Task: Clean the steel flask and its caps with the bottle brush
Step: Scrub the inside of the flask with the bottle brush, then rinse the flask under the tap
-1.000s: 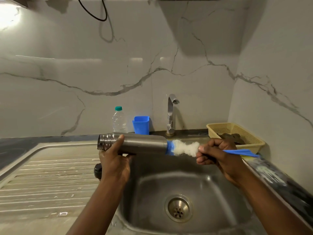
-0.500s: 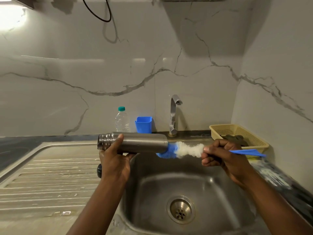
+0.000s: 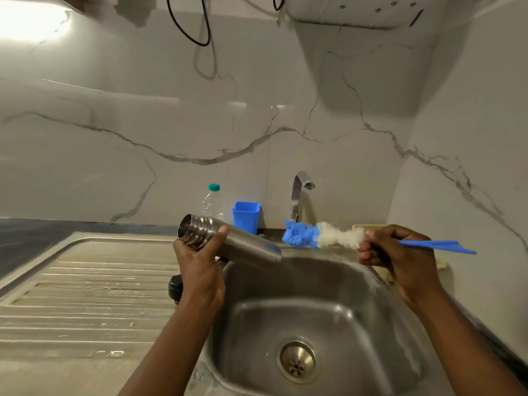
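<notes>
Left hand [image 3: 200, 267] grips a tilted cylindrical steel flask [image 3: 243, 245] over the steel sink [image 3: 320, 284]'s rear edge. Right hand [image 3: 394, 252] grips a blue-and-white bristled bottle brush [image 3: 323, 238] just beside it.
</notes>
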A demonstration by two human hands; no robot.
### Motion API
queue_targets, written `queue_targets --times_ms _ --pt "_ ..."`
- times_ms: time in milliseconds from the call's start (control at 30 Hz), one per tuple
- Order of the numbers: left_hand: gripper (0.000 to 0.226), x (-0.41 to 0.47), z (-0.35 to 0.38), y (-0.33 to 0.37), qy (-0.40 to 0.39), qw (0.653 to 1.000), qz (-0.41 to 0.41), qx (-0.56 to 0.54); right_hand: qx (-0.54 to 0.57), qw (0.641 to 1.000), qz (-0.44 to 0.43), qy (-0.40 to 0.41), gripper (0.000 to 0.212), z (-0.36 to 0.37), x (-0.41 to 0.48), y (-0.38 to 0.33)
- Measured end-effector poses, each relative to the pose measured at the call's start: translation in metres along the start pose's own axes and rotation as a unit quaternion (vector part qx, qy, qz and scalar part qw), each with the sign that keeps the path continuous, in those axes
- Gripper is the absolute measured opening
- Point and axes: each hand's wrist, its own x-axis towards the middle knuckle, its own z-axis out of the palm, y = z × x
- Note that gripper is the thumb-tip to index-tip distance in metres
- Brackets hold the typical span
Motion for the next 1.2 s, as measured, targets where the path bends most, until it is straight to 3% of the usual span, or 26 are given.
queue_targets --times_ms 200,467,800,1200 --pt "0.05 -0.001 -0.002 -0.007 0.012 0.999 -0.015 0.028 -0.068 0.994 -0.072 -0.036 0.033 0.038 0.029 -0.062" --pt "0.052 -0.006 0.004 -0.013 -0.008 0.998 -0.018 0.059 -0.174 0.977 -0.058 -0.106 0.031 0.123 0.091 -0.095" --pt "0.057 -0.006 0.004 -0.018 -0.029 0.997 -0.019 0.071 -0.228 0.97 0.003 -0.079 0.032 0.213 0.159 -0.081" --pt "0.058 0.003 0.0 -0.023 -0.015 0.997 -0.014 0.069 -0.252 0.955 0.105 -0.117 0.025 0.274 0.188 -0.012"
